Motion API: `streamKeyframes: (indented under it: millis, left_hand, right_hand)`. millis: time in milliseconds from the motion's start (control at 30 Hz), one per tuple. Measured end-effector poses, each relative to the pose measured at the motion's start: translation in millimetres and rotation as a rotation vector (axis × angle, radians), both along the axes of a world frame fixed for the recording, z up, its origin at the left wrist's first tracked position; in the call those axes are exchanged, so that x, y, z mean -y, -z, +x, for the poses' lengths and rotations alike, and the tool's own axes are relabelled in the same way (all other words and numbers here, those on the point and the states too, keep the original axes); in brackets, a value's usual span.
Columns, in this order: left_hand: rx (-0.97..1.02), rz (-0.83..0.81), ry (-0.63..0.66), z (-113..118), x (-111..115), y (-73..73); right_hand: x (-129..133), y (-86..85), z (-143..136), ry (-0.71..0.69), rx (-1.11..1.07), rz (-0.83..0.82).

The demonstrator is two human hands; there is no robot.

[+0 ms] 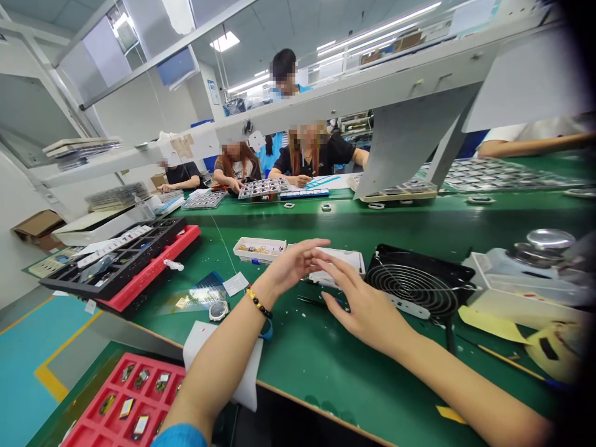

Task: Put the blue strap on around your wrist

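My left hand (pixel 289 267) hangs above the green bench, fingers stretched to the right, with a beaded bracelet (pixel 259 304) at its wrist. From the other side comes my right hand (pixel 361 304), its fingers extended and its thumb apart. The fingertips overlap in view; whether they touch I cannot tell, and nothing shows between them. Behind them is a white tray (pixel 351 259), partly hidden. Dark tweezers (pixel 310 301) lie beneath my right hand. A small white bin (pixel 261 250) with small parts stands beyond my left hand. A round watch case (pixel 218 310) lies left of my forearm.
A black fan (pixel 414 282) with a wire grille sits at the right, near a white box (pixel 507 285). Black compartment trays (pixel 125 261) rest on a red tray (pixel 153 268) at left. A red tray (pixel 100 413) holds watch parts. Several people sit across the bench.
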State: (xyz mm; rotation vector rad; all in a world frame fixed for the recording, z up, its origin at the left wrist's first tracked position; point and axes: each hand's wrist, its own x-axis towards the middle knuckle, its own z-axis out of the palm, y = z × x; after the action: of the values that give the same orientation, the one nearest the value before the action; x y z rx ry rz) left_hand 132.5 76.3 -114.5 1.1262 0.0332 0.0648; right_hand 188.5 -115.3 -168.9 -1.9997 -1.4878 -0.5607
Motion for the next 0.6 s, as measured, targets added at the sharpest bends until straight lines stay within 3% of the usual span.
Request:
streamKeyframes:
  millis: [100, 200, 467, 600]
  left_hand:
    - [-0.025, -0.22, -0.146, -0.9, -12.6, -7.0]
    - [-0.043, -0.339, -0.202, -0.9, -17.2, -7.9]
    - [-0.055, -0.31, -0.216, 3.6, -13.1, 1.3]
    - [-0.053, -0.252, -0.206, 6.3, -10.9, 7.0]
  right_hand:
    - [-2.9, 12.3, 1.7, -0.188, 0.046, -0.102]
    - [-5.6, 21.7, 2.8, -0.337, 0.039, -0.17]
    - [-4.7, 19.4, 2.6, -0.334, -0.028, -0.207]
    - [-2.1, 10.0, -8.9, -0.415, 0.007, -0.21]
